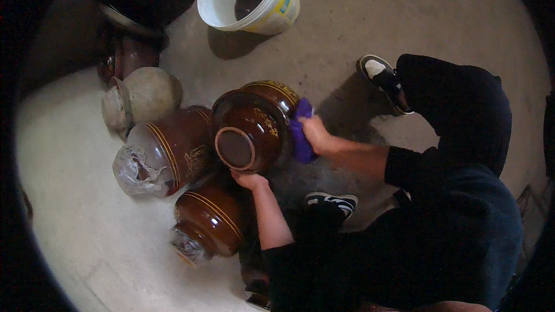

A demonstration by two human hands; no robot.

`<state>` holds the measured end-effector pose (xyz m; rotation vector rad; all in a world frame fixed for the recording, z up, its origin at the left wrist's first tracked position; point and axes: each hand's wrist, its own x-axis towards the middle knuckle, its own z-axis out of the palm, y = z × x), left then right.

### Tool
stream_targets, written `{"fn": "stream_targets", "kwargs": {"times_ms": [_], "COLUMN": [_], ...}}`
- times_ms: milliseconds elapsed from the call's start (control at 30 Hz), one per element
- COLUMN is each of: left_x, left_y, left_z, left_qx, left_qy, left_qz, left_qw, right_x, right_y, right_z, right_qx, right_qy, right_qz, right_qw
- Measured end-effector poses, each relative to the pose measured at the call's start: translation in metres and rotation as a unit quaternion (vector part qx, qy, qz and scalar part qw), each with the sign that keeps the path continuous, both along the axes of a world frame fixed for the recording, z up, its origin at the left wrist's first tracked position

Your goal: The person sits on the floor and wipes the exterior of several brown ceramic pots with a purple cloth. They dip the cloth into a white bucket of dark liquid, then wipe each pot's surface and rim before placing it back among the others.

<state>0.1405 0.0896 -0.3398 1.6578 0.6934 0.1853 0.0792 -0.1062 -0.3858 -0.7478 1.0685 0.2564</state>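
Observation:
A brown glazed ceramic jar (271, 132) with gold decoration stands before me. A pale unglazed foot ring (235, 149) faces up towards me on a bowl-shaped part, which may be a lid or the jar's base. My right hand (315, 134) holds a bunched purple cloth (302, 149) against the jar's far right side. At its lower edge, my left hand (251, 179) grips the jar, the fingertips partly hidden beneath it. Beside it are two more brown jars, one (173, 151) with crumpled clear plastic over its top, the other (217, 214) with plastic around its neck.
A white plastic bucket (277, 13) with dark contents stands on the concrete floor (412, 13). A pale grey jar (151, 91) and a dark vessel (136, 54) are at upper left. Another dark jar (255, 271) is partly hidden by my sleeve. A whitish wall or surface (78, 151) borders the jars.

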Motion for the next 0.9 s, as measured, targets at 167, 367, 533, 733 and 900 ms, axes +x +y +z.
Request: {"fn": "stream_targets", "kwargs": {"times_ms": [167,367,533,733,900], "left_x": [0.003,0.001,0.001,0.003,-0.003], "left_y": [0.005,0.008,0.005,0.004,0.01], "left_z": [-0.003,-0.006,-0.005,-0.001,-0.011], "left_qx": [-0.027,-0.017,0.001,-0.056,-0.037], "left_qy": [-0.001,0.021,0.016,0.004,-0.006], "left_qz": [-0.011,-0.012,-0.004,-0.008,-0.002], "left_qw": [1.0,1.0,1.0,0.998,0.999], "right_x": [0.08,0.135,0.097,0.058,0.161], "right_y": [-0.057,-0.058,-0.051,-0.038,-0.068], "right_z": [-0.002,-0.012,-0.003,-0.004,-0.009], "right_qx": [-0.24,-0.492,-0.453,-0.402,-0.386], "right_qy": [-0.192,-0.197,-0.193,-0.168,-0.217], "right_qz": [-0.088,-0.027,0.083,0.042,0.306], "right_qw": [0.948,0.848,0.866,0.899,0.843]}}
